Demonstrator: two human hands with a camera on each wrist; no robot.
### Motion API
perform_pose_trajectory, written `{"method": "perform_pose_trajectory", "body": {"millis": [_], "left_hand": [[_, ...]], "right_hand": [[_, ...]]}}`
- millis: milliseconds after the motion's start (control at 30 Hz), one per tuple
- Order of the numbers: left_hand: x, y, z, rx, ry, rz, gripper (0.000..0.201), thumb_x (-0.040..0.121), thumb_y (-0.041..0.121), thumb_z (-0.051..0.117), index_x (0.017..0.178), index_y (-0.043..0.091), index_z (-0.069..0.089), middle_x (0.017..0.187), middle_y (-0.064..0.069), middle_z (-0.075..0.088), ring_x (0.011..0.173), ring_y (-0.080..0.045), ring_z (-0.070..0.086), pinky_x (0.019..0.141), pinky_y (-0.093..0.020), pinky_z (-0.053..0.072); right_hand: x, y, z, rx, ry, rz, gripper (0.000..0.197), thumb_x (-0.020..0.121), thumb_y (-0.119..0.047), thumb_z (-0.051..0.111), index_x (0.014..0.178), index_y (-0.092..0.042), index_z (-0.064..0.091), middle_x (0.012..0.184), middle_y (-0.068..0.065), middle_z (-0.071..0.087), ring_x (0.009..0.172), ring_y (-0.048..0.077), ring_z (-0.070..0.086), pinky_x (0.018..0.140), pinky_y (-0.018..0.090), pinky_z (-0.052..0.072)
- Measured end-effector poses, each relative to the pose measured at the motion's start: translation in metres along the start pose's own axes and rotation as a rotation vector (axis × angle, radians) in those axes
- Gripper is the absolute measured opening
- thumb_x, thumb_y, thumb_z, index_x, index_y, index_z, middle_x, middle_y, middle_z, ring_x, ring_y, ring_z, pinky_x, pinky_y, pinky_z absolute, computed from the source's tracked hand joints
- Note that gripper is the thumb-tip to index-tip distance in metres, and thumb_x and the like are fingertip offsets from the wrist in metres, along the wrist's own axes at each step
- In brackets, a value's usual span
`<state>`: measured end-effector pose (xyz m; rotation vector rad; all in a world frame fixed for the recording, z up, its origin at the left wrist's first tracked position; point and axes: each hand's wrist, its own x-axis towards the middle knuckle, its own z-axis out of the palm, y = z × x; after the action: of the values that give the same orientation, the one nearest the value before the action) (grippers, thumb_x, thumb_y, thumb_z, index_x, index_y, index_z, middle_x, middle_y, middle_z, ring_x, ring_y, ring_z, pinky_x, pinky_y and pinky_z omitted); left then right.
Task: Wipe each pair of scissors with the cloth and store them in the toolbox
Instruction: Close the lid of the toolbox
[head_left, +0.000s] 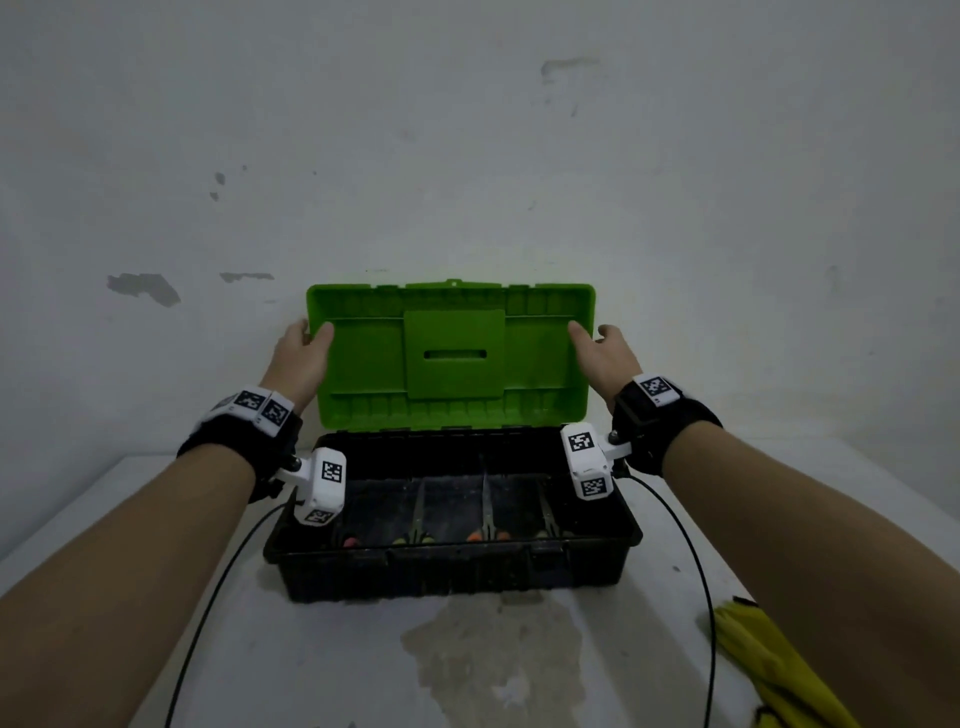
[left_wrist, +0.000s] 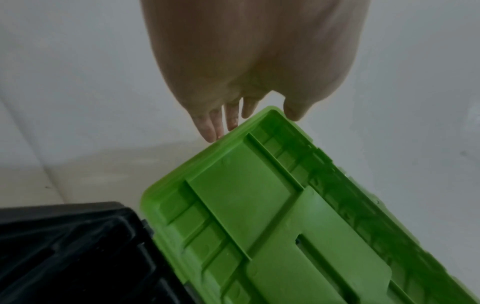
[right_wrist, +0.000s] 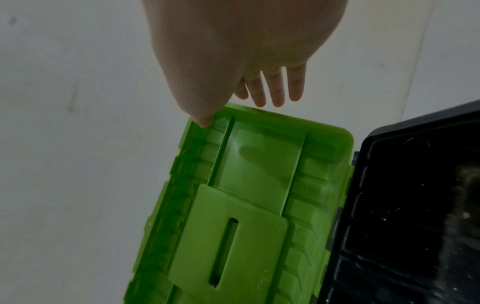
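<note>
The toolbox has a black base (head_left: 452, 555) and a green lid (head_left: 452, 353) that stands upright against the wall. Several scissors (head_left: 485, 534) lie in the base, blades pointing away from me, with red, yellow-green and orange handles at the near wall. My left hand (head_left: 305, 344) holds the lid's upper left corner, thumb on the inside face and fingers behind the edge (left_wrist: 221, 125). My right hand (head_left: 598, 344) holds the upper right corner the same way, its thumb (right_wrist: 205, 121) pressed on the inside. The yellow cloth (head_left: 769, 665) lies on the table at the lower right.
The toolbox sits on a white table (head_left: 337, 665) with a worn patch in front of it. A stained white wall (head_left: 467, 156) rises directly behind the lid. Black cables (head_left: 208, 613) run from both wrist units across the table.
</note>
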<state>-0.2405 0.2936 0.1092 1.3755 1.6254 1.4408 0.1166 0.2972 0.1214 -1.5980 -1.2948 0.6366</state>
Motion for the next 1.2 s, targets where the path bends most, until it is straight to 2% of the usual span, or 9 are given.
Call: {"method": "perform_pose_trajectory", "body": {"millis": [100,267,367,467,633,800,967,1033,1200], "left_hand": [[0.010,0.004,-0.002,-0.008,0.014,0.004,0.073,0.095,0.063,0.036,0.148,0.015,0.042,0.145,-0.009,0.051,0.129,-0.029,0.051,0.110,-0.051,0.040],[0.019,-0.006,-0.020,-0.051,0.048,-0.047,0.082,0.077,0.079,0.029,0.127,0.020,0.056,0.125,-0.005,0.062,0.114,-0.028,0.060,0.106,-0.051,0.043],[-0.022,0.020,-0.030,-0.068,0.021,-0.043,0.066,0.094,0.064,0.025,0.126,0.015,0.056,0.122,-0.006,0.063,0.107,-0.027,0.062,0.099,-0.043,0.046],[-0.045,0.024,-0.043,-0.064,0.003,-0.056,0.054,0.104,0.050,0.026,0.119,0.012,0.061,0.115,-0.006,0.066,0.102,-0.025,0.064,0.093,-0.039,0.045],[-0.083,0.009,-0.063,-0.048,-0.022,-0.028,0.036,0.103,0.042,0.043,0.116,0.015,0.063,0.121,-0.008,0.067,0.108,-0.026,0.065,0.100,-0.043,0.049],[-0.121,-0.013,-0.069,-0.058,-0.014,-0.030,0.023,0.100,0.026,0.051,0.108,0.015,0.070,0.122,-0.009,0.066,0.104,-0.025,0.063,0.094,-0.039,0.049],[-0.150,-0.035,-0.079,0.114,-0.093,-0.025,0.037,0.102,0.015,0.053,0.137,0.004,0.059,0.115,-0.013,0.062,0.105,-0.024,0.056,0.098,-0.038,0.045],[-0.160,-0.042,-0.080,0.156,-0.114,-0.029,0.039,0.101,0.019,0.057,0.136,0.003,0.059,0.125,-0.014,0.064,0.115,-0.026,0.057,0.109,-0.042,0.042],[-0.175,-0.057,-0.075,0.227,-0.110,0.025,0.037,0.099,0.020,0.061,0.130,0.000,0.063,0.128,-0.015,0.066,0.122,-0.029,0.060,0.101,-0.030,0.040]], "right_hand": [[0.004,-0.002,0.005,0.052,-0.023,-0.012,0.078,0.089,-0.064,0.044,0.147,-0.013,0.034,0.144,0.011,0.047,0.126,0.031,0.050,0.106,0.049,0.043],[-0.008,-0.004,-0.001,0.151,0.001,-0.006,0.075,0.090,-0.069,0.038,0.138,-0.011,0.041,0.127,0.008,0.054,0.112,0.028,0.054,0.101,0.050,0.045],[-0.027,-0.006,-0.014,0.172,-0.009,-0.027,0.081,0.086,-0.078,0.027,0.134,-0.015,0.044,0.119,0.004,0.053,0.110,0.026,0.053,0.100,0.051,0.044],[-0.051,0.000,-0.025,0.189,-0.032,-0.035,0.093,0.077,-0.088,0.020,0.136,-0.022,0.047,0.128,0.002,0.054,0.115,0.024,0.050,0.103,0.053,0.041],[-0.098,0.015,-0.041,0.255,-0.052,-0.028,0.072,0.093,-0.072,0.026,0.138,-0.021,0.049,0.123,-0.003,0.052,0.117,0.023,0.051,0.105,0.048,0.041],[-0.133,0.039,-0.047,0.229,-0.088,-0.009,0.062,0.097,-0.063,0.033,0.136,-0.018,0.052,0.125,0.000,0.054,0.119,0.022,0.051,0.108,0.048,0.039],[-0.156,0.060,-0.045,0.152,-0.090,-0.037,0.041,0.103,-0.042,0.041,0.125,-0.011,0.056,0.112,0.004,0.058,0.101,0.020,0.052,0.089,0.033,0.041],[-0.159,0.074,-0.042,0.106,-0.091,-0.048,0.042,0.101,-0.040,0.044,0.128,-0.010,0.056,0.119,0.007,0.062,0.102,0.022,0.057,0.091,0.036,0.047],[-0.166,0.101,-0.037,0.006,-0.107,-0.078,0.042,0.101,-0.035,0.046,0.135,-0.012,0.052,0.132,0.009,0.060,0.118,0.028,0.056,0.103,0.049,0.044]]}}
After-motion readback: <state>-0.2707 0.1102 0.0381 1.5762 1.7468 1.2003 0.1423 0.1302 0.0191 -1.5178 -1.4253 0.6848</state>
